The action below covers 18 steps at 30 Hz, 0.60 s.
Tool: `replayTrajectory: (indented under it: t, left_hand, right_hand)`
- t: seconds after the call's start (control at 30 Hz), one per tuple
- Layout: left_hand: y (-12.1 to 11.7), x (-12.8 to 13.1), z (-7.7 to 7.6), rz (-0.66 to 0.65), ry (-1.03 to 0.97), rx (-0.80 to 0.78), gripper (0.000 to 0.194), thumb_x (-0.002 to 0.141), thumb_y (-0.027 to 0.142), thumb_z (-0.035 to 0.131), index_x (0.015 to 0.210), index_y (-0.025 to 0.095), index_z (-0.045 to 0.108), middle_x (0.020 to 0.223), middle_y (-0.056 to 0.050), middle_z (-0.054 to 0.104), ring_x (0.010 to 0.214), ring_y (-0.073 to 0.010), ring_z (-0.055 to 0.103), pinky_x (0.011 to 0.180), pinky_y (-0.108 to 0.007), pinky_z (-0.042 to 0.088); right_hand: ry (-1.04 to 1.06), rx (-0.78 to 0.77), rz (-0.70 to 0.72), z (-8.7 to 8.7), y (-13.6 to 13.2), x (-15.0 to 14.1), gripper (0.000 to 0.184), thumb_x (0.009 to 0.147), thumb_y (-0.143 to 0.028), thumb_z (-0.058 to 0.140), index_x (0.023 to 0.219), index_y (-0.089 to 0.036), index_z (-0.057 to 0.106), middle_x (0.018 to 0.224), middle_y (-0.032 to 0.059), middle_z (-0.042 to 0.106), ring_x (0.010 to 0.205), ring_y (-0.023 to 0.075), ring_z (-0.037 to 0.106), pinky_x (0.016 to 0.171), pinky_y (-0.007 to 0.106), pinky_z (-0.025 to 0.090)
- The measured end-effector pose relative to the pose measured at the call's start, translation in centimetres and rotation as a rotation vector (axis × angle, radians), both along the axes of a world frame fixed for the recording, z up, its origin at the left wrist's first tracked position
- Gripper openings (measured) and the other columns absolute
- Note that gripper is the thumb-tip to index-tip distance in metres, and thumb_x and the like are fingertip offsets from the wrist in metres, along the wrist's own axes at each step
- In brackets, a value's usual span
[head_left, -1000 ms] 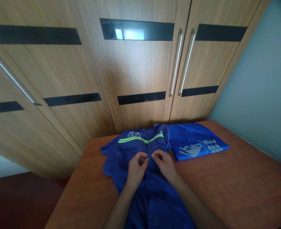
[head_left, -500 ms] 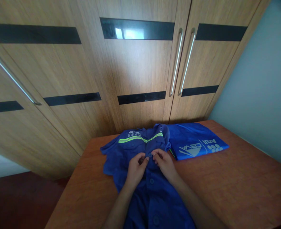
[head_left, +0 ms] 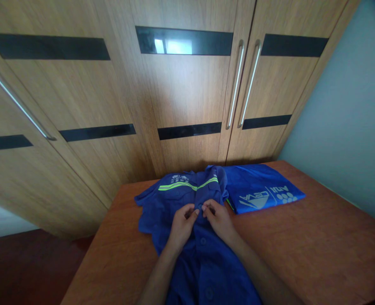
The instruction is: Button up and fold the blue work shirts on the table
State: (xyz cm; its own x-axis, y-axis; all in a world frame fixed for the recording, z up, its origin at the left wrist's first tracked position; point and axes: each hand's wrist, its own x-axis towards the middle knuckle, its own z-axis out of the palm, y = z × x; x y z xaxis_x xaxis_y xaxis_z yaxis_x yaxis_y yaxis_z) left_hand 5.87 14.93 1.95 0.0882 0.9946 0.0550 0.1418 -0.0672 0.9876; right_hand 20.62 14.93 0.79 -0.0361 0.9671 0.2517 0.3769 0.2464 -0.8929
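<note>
A blue work shirt (head_left: 171, 203) with yellow-green reflective stripes lies flat on a brown wooden table (head_left: 301, 245), collar away from me. My left hand (head_left: 181, 226) and my right hand (head_left: 218, 219) meet at the shirt's front placket, just below the stripes. Both pinch the fabric edges around a small blue button, with fingertips almost touching. More buttons run down the placket towards me.
A folded blue garment (head_left: 257, 188) with white lettering lies to the right of the shirt, touching it. A wooden wardrobe with black bands and metal handles (head_left: 236, 82) stands right behind the table. A pale wall closes the right side; dark floor lies to the left.
My hands have drawn closer together at the placket, and the button has come between the fingertips. The shirt has barely shifted.
</note>
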Motion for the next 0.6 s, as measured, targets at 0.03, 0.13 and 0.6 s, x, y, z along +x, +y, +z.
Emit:
replayTrajectory:
  t: [0.03, 0.13, 0.6]
  left_hand:
    - [0.0, 0.0, 0.1, -0.001, 0.0, -0.003, 0.023, 0.075, 0.039, 0.065, 0.076, 0.016, 0.066, 0.067, 0.001, 0.059, 0.065, -0.0149, 0.052, 0.061, -0.023, 0.039]
    - [0.0, 0.0, 0.3, 0.013, 0.005, -0.004, 0.024, 0.072, 0.04, 0.066, 0.073, 0.016, 0.065, 0.066, 0.001, 0.058, 0.064, -0.0151, 0.052, 0.06, -0.023, 0.039]
    - [0.3, 0.1, -1.0, 0.046, 0.022, 0.092, 0.018, 0.076, 0.034, 0.063, 0.085, 0.019, 0.066, 0.068, 0.001, 0.062, 0.064, -0.0154, 0.057, 0.062, -0.024, 0.042]
  right_hand:
    - [-0.03, 0.009, -0.001, 0.0, 0.0, 0.1, 0.02, 0.09, -0.031, 0.045, 0.077, -0.02, 0.057, 0.064, -0.0013, 0.061, 0.061, 0.0156, 0.059, 0.06, 0.026, 0.042]
    - [-0.13, 0.044, -0.019, 0.1, 0.0, 0.2, 0.021, 0.091, -0.027, 0.041, 0.077, -0.021, 0.056, 0.064, -0.0014, 0.061, 0.062, 0.0157, 0.058, 0.061, 0.026, 0.041]
    - [-0.127, 0.039, 0.025, 1.7, -0.3, 1.2, 0.028, 0.089, -0.028, 0.044, 0.063, -0.021, 0.051, 0.055, -0.0037, 0.054, 0.053, 0.0126, 0.053, 0.053, 0.023, 0.036]
